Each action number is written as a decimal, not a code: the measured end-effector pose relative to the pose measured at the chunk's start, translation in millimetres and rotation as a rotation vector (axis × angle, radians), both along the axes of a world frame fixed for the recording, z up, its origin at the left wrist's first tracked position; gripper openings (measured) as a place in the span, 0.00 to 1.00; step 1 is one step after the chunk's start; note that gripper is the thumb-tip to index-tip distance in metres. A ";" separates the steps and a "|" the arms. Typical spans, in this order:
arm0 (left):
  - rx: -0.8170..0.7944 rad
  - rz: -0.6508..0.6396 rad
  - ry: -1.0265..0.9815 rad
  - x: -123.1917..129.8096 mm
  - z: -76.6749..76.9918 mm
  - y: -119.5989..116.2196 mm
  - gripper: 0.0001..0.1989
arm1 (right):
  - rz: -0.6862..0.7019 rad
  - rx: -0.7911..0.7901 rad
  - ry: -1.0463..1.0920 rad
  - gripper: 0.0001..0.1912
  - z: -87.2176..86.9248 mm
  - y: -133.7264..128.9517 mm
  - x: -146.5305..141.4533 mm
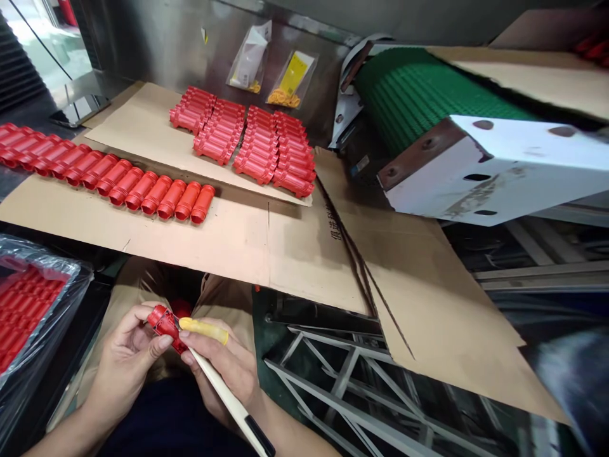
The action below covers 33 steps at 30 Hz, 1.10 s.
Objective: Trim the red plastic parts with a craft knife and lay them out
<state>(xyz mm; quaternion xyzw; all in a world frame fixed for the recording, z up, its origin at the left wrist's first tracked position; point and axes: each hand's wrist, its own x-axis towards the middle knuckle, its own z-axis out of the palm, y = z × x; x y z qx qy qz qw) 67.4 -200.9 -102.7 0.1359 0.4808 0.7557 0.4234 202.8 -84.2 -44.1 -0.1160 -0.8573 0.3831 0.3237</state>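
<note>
My left hand (pixel 134 349) is closed on a short red plastic tube (pixel 164 321), which it holds tilted over my lap with thumb and fingers. My right hand (pixel 227 365) grips a slim tool with a long cream handle (pixel 219 387) and a black butt end. A yellow finger cot (pixel 204 329) covers one of its fingers. The tool's working tip meets the tube's side, mostly hidden by the fingers, so its kind does not show. Both hands sit close together, below the edge of the cardboard (pixel 228 254).
A row of red tubes (pixel 143 190) and several blocks of them (pixel 257 146) lie on cardboard. At left stands a plastic-lined crate (pixel 78 273) of red parts. Two small bags (pixel 290 79) lie behind. A green roller conveyor (pixel 419 95) with a white bracket (pixel 504 168) juts in at right.
</note>
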 end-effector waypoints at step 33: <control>-0.189 -0.093 -0.125 -1.6 32.8 -9.8 0.26 | -0.089 -0.714 -0.494 0.17 16.1 20.7 3.1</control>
